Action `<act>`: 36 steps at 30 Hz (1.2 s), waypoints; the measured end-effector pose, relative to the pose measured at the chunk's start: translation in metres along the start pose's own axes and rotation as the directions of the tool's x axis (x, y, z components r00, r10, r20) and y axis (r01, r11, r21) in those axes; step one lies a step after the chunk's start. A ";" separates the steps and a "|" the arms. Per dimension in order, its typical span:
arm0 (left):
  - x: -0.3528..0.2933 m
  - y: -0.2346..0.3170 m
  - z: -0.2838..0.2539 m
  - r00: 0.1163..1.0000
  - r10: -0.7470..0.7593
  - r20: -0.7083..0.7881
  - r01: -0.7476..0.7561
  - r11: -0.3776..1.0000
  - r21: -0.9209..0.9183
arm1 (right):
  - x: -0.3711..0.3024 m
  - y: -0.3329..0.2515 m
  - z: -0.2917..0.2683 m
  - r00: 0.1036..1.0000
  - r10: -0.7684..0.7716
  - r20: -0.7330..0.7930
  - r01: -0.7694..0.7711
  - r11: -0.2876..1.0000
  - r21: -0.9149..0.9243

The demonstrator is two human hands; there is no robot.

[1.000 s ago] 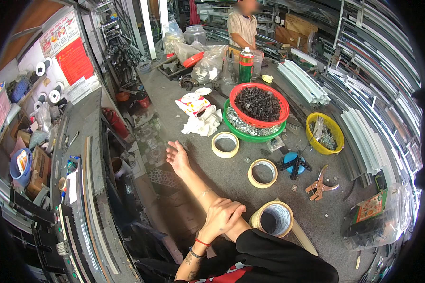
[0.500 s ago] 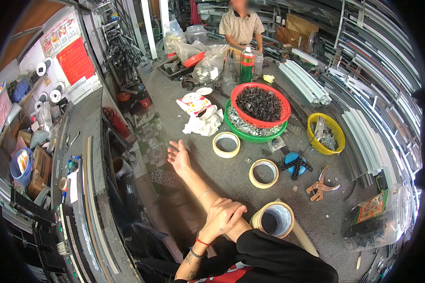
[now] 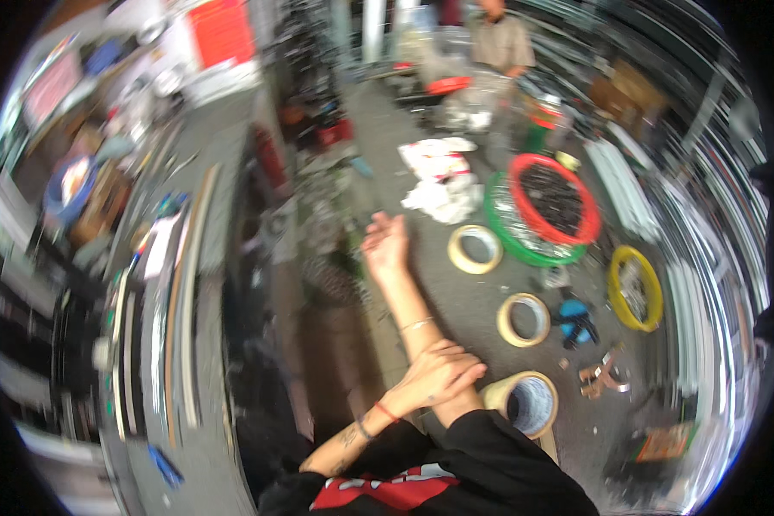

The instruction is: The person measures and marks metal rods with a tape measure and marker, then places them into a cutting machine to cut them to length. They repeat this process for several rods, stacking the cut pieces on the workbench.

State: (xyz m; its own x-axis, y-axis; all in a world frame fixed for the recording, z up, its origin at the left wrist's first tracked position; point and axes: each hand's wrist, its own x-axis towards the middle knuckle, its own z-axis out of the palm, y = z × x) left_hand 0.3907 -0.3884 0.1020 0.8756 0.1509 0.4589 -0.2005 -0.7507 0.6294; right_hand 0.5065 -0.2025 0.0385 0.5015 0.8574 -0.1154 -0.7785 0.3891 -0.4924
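My right arm stretches forward over the edge of the grey work surface, its hand [image 3: 386, 247] palm up with loosely spread fingers and nothing in it. Wrapped over my right forearm [image 3: 463, 406], just below the black sleeve, is my left hand [image 3: 443, 374], with a red cord at its wrist. Beside the forearm stands a wide tape roll [image 3: 497, 394]. Two thinner tape rolls, one nearer [image 3: 506, 322] and one farther [image 3: 456, 250], lie to the right of the outstretched arm. Motion blur softens the whole picture.
A red basket [image 3: 592, 225] of black pieces sits in a green basin [image 3: 500, 232]. To their right are a yellow basket [image 3: 656, 301], copper-coloured pliers [image 3: 595, 378] and metal profiles [image 3: 621, 189]. Crumpled white wrapping [image 3: 447, 199] lies farther off. A person [image 3: 500, 45] stands beyond. A bench [image 3: 206, 129] runs left.
The view has swung to the left, so the work surface and its things sit farther right in the picture. My left hand stays on my right forearm; my right hand remains open.
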 end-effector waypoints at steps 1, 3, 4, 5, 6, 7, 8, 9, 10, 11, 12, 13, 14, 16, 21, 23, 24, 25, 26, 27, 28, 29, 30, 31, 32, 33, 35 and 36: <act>-0.001 -0.004 0.005 0.996 0.062 -0.061 -0.063 0.998 -0.018 | 0.001 -0.003 0.000 1.000 -0.007 -0.020 0.006 1.000 -0.025; -0.005 -0.009 0.014 0.980 0.122 -0.159 -0.128 0.991 -0.028 | 0.001 -0.010 -0.004 0.999 0.012 0.034 -0.012 1.000 -0.001; -0.010 -0.011 0.017 0.972 0.131 -0.193 -0.140 0.990 -0.032 | 0.004 -0.012 -0.006 0.999 0.020 -0.028 -0.019 1.000 0.013; -0.014 -0.010 0.021 0.964 0.133 -0.228 -0.150 0.987 -0.057 | 0.005 -0.013 -0.009 0.999 0.026 -0.020 -0.026 0.999 -0.035; -0.016 -0.012 0.023 0.950 0.155 -0.269 -0.178 0.982 -0.063 | 0.010 -0.014 -0.011 0.999 0.000 -0.034 -0.003 0.994 -0.110; -0.018 -0.011 0.024 0.936 0.184 -0.299 -0.204 0.978 -0.036 | 0.011 -0.015 -0.016 0.999 0.022 0.039 -0.017 0.993 -0.118; -0.021 -0.012 0.021 0.925 0.223 -0.306 -0.235 0.972 -0.004 | 0.016 -0.013 -0.019 0.999 0.038 0.009 -0.036 0.987 -0.155; -0.026 -0.012 0.017 0.899 0.273 -0.343 -0.281 0.959 0.028 | 0.020 -0.011 -0.021 0.998 0.048 0.028 -0.041 0.977 -0.210; -0.029 -0.012 0.010 0.890 0.306 -0.338 -0.306 0.950 0.054 | 0.022 -0.006 -0.023 0.999 0.017 -0.040 -0.027 0.963 -0.269; -0.035 -0.013 0.000 0.836 0.347 -0.425 -0.372 0.928 0.023 | 0.020 0.001 -0.028 0.998 0.069 -0.010 -0.068 0.949 -0.307; -0.046 -0.019 -0.015 0.879 0.282 -0.385 -0.265 0.959 0.096 | 0.018 0.008 -0.031 0.995 0.101 -0.002 -0.095 0.930 -0.356; -0.056 -0.035 -0.035 0.916 0.202 -0.345 -0.151 0.974 0.169 | 0.020 0.014 -0.034 0.979 0.203 -0.022 -0.193 0.885 -0.424; -0.070 -0.049 -0.060 0.943 0.119 -0.312 -0.043 0.969 0.242 | 0.020 0.023 -0.034 0.955 0.292 -0.047 -0.277 0.825 -0.493; -0.119 -0.082 -0.120 0.937 -0.204 -0.282 0.314 0.844 0.435 | 0.024 0.046 -0.026 0.916 0.391 -0.091 -0.362 0.707 -0.607; -0.283 -0.125 -0.242 0.428 -0.136 -0.893 0.900 0.152 0.408 | 0.030 0.111 0.009 0.864 0.501 -0.045 -0.336 0.508 -0.793; -0.343 -0.126 -0.257 0.032 -0.368 -0.929 0.998 -0.038 0.049 | 0.028 0.134 0.017 0.821 0.570 0.030 -0.308 0.486 -0.818; -0.370 -0.123 -0.258 -0.005 -0.348 -0.937 0.989 -0.138 0.046 | 0.024 0.149 0.017 0.818 0.575 0.030 -0.315 0.491 -0.812; -0.390 -0.120 -0.253 0.006 -0.297 -0.955 0.963 -0.256 0.086 | 0.018 0.163 0.015 0.824 0.566 0.000 -0.332 0.484 -0.810; -0.407 -0.117 -0.247 -0.050 -0.325 -0.944 0.956 -0.291 0.050 | 0.012 0.178 0.014 0.822 0.570 -0.011 -0.347 0.486 -0.802; -0.420 -0.112 -0.242 -0.055 -0.325 -0.944 0.945 -0.323 0.056 | 0.005 0.194 0.013 0.818 0.575 -0.024 -0.354 0.469 -0.809; -0.428 -0.109 -0.235 -0.066 -0.314 -0.947 0.952 -0.305 0.035 | -0.001 0.210 0.015 0.827 0.556 -0.080 -0.370 0.431 -0.823; -0.434 -0.105 -0.230 -0.099 -0.333 -0.938 0.955 -0.295 0.004 | -0.007 0.226 0.020 0.830 0.547 -0.111 -0.378 0.404 -0.833; -0.438 -0.103 -0.228 -0.143 -0.362 -0.921 0.959 -0.281 -0.039 | -0.012 0.241 0.027 0.817 0.568 -0.102 -0.374 0.386 -0.843; -0.440 -0.102 -0.229 -0.154 -0.350 -0.924 0.960 -0.273 -0.057 | -0.016 0.254 0.037 0.797 0.603 -0.009 -0.311 0.398 -0.863; -0.441 -0.100 -0.231 -0.176 -0.349 -0.920 0.962 -0.259 -0.086 | -0.016 0.265 0.049 0.780 0.623 0.060 -0.249 0.396 -0.884; -0.442 -0.099 -0.235 -0.196 -0.351 -0.915 0.965 -0.237 -0.116 | -0.014 0.276 0.063 0.764 0.631 0.132 -0.180 0.404 -0.897; -0.442 -0.097 -0.245 -0.255 -0.384 -0.887 0.957 -0.235 -0.173 | -0.005 0.298 0.092 0.735 0.614 0.286 0.004 0.418 -0.909; -0.441 -0.095 -0.249 -0.293 -0.398 -0.869 0.949 -0.229 -0.216 | 0.001 0.308 0.105 0.693 0.610 0.384 0.107 0.439 -0.892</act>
State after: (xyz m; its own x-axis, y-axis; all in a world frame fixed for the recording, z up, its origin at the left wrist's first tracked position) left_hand -0.0858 -0.2231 -0.0039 -0.5592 0.8134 0.1601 0.7823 0.4539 0.4266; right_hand 0.2274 -0.0459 -0.0227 -0.2718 0.9611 -0.0495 0.0486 -0.0377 -0.9981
